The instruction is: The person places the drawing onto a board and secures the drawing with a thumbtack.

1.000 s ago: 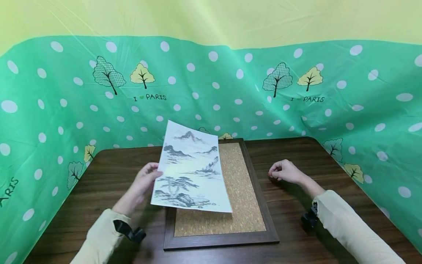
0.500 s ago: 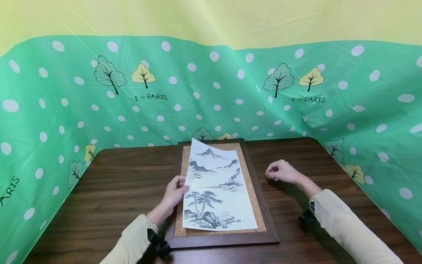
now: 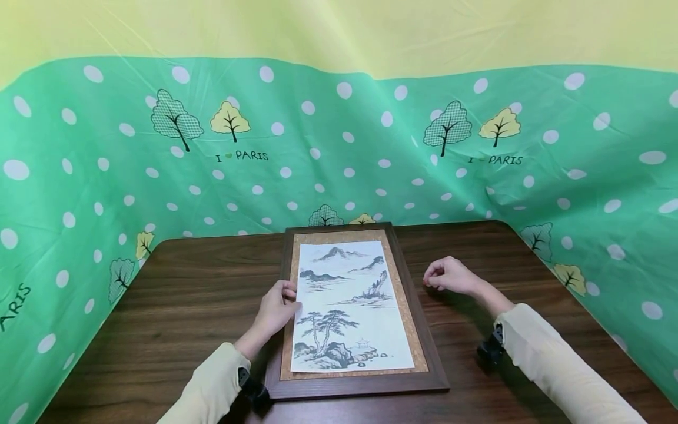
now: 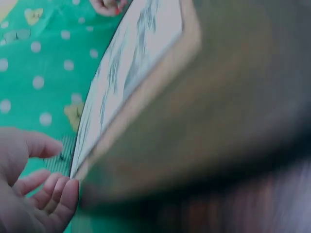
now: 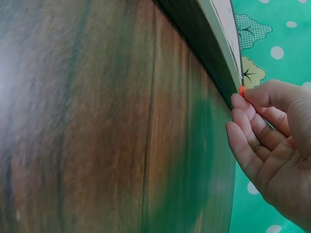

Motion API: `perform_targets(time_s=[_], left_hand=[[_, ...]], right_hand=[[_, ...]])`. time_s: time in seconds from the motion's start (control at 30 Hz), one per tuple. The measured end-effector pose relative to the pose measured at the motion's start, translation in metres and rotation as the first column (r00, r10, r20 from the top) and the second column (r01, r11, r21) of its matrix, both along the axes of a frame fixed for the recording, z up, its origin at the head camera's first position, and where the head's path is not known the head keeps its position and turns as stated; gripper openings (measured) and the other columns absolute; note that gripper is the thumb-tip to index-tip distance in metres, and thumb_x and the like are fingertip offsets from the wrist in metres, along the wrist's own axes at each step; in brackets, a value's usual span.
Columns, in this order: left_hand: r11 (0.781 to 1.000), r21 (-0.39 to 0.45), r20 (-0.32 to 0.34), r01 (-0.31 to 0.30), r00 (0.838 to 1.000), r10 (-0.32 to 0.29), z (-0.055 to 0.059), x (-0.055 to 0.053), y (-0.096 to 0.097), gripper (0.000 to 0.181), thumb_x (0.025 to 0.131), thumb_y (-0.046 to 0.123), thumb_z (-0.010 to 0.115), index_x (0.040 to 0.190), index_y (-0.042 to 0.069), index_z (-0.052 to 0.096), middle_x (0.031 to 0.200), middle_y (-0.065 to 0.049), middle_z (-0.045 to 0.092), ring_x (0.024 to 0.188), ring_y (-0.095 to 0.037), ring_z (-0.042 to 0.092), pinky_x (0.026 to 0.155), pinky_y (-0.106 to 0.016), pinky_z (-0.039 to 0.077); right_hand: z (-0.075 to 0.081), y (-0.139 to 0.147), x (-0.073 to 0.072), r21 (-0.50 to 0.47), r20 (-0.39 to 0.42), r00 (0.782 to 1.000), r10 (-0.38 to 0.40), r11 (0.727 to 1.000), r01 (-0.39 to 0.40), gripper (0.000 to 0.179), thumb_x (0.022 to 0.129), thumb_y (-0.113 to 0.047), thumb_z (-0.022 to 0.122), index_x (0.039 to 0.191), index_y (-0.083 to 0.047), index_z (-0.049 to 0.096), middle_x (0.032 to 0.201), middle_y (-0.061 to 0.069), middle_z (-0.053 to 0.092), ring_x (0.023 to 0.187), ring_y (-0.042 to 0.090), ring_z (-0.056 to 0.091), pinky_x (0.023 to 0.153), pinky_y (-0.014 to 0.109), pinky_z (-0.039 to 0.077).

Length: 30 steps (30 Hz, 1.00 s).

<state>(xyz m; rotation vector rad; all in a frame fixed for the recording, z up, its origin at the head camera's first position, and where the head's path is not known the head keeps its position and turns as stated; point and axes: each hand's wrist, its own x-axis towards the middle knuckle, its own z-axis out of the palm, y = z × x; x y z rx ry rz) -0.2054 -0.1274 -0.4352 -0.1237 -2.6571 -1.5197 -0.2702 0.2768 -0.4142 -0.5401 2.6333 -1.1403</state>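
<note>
A white sheet of paper (image 3: pixel 341 297) with an ink landscape lies on the brown-framed corkboard (image 3: pixel 418 352), with cork showing around it. My left hand (image 3: pixel 275 307) is at the paper's left edge, thumb near the margin. In the left wrist view its thumb and fingers are spread apart, with nothing pinched between them. To the right of the board, my right hand (image 3: pixel 452 275) pinches a small orange-red pushpin (image 5: pixel 242 90) between thumb and forefinger. Most of the pin is hidden by the fingertips.
The board lies on a dark wooden table (image 3: pixel 212 271). A green dotted cloth (image 3: pixel 328 135) with trees and lettering hangs behind and at both sides. A black wrist camera (image 3: pixel 253 388) sits by the board's lower left corner.
The left hand has brought the paper right and down onto the corkboard; its curled top has flattened and its fingers have loosened. The right hand has shifted slightly left with the pin.
</note>
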Motion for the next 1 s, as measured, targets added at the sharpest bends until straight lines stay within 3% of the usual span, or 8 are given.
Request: perform_targets(time_s=[0.17, 0.33, 0.43, 0.63, 0.87, 1.0], left_hand=[[0.995, -0.096, -0.055, 0.022, 0.998, -0.028, -0.003, -0.011, -0.029, 0.036, 0.079, 0.007, 0.067, 0.112, -0.004, 0.055, 0.103, -0.017, 0.057, 0.086, -0.025, 0.056, 0.074, -0.036, 0.046], [0.986, -0.117, 0.073, 0.116, 0.991, -0.108, -0.012, -0.018, -0.049, 0.057, 0.080, 0.015, 0.069, 0.127, -0.006, 0.045, 0.118, -0.020, 0.051, 0.104, -0.033, 0.050, 0.083, -0.045, 0.043], [0.983, -0.099, 0.116, 0.154, 0.983, -0.142, -0.015, -0.018, -0.051, 0.063, 0.078, 0.017, 0.071, 0.130, -0.006, 0.042, 0.120, -0.018, 0.052, 0.107, -0.033, 0.048, 0.087, -0.046, 0.040], [0.984, -0.087, 0.124, 0.159, 0.981, -0.148, -0.015, -0.017, -0.052, 0.066, 0.078, 0.019, 0.072, 0.132, -0.004, 0.041, 0.121, -0.018, 0.051, 0.109, -0.032, 0.047, 0.089, -0.046, 0.039], [0.988, -0.067, 0.128, 0.138, 0.983, -0.128, -0.018, -0.018, -0.050, 0.066, 0.077, 0.020, 0.073, 0.132, -0.001, 0.043, 0.120, -0.015, 0.052, 0.107, -0.030, 0.047, 0.087, -0.044, 0.040], [0.990, -0.064, 0.123, 0.126, 0.985, -0.117, -0.020, -0.018, -0.051, 0.067, 0.076, 0.021, 0.074, 0.132, 0.000, 0.043, 0.120, -0.014, 0.053, 0.107, -0.029, 0.048, 0.087, -0.044, 0.040]], right_hand=[[0.001, -0.009, -0.005, -0.008, -0.010, 1.000, -0.001, 1.000, 0.001, 0.009, 0.082, 0.002, 0.056, 0.081, 0.004, 0.065, 0.073, 0.011, 0.062, 0.065, 0.019, 0.055, 0.057, 0.031, 0.051], [-0.001, -0.031, -0.012, -0.021, 0.002, 1.000, 0.002, 1.000, -0.002, 0.011, 0.084, -0.001, 0.053, 0.083, 0.003, 0.063, 0.075, 0.009, 0.062, 0.068, 0.019, 0.054, 0.058, 0.031, 0.050], [0.000, -0.048, -0.019, -0.030, 0.007, 1.000, 0.010, 0.999, -0.010, 0.012, 0.086, -0.003, 0.052, 0.085, 0.004, 0.063, 0.075, 0.010, 0.063, 0.067, 0.019, 0.055, 0.057, 0.031, 0.050], [-0.001, -0.082, -0.042, -0.053, 0.028, 1.000, 0.012, 0.999, -0.011, 0.015, 0.088, -0.004, 0.053, 0.087, 0.007, 0.063, 0.072, 0.012, 0.062, 0.061, 0.017, 0.054, 0.052, 0.029, 0.047], [-0.006, -0.122, -0.070, -0.112, 0.104, 0.991, -0.084, 0.989, 0.096, 0.018, 0.090, -0.006, 0.051, 0.091, 0.007, 0.064, 0.076, 0.012, 0.062, 0.060, 0.015, 0.050, 0.054, 0.026, 0.044], [-0.012, -0.149, -0.084, -0.144, 0.084, 0.988, -0.129, 0.980, 0.140, 0.020, 0.090, -0.007, 0.051, 0.091, 0.007, 0.065, 0.076, 0.010, 0.061, 0.055, 0.012, 0.044, 0.052, 0.024, 0.039]])
